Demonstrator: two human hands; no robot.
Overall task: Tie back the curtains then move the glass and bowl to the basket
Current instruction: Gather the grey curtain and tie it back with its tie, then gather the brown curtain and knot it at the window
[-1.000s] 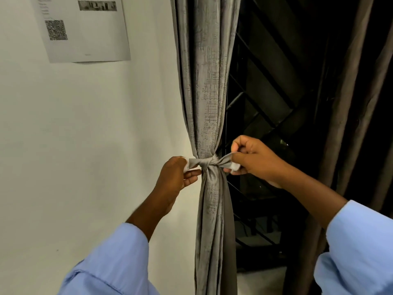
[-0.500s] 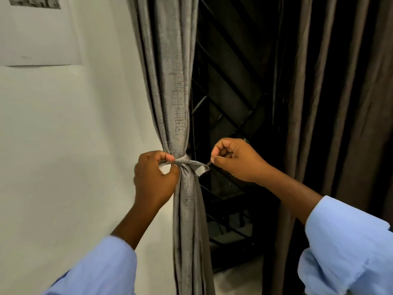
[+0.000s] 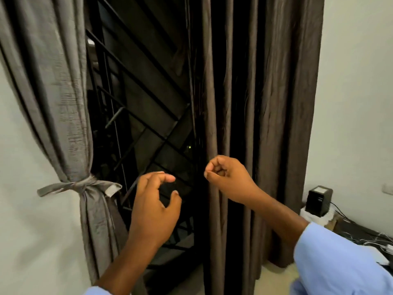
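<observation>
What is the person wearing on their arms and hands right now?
Both arms have light blue long sleeves, pushed back so the forearms are bare. The left sleeve barely shows at the bottom edge; the right sleeve is loose and wrinkled. The left hand and right hand are bare: no gloves, rings or watch visible.

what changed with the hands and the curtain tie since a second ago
Both hands let go of the tie and moved right, away from the left curtain. The left hand now hovers open in front of the window grille; the right hand is curled beside the untied right curtain, holding nothing. The knot stayed tied round the left curtain.
</observation>
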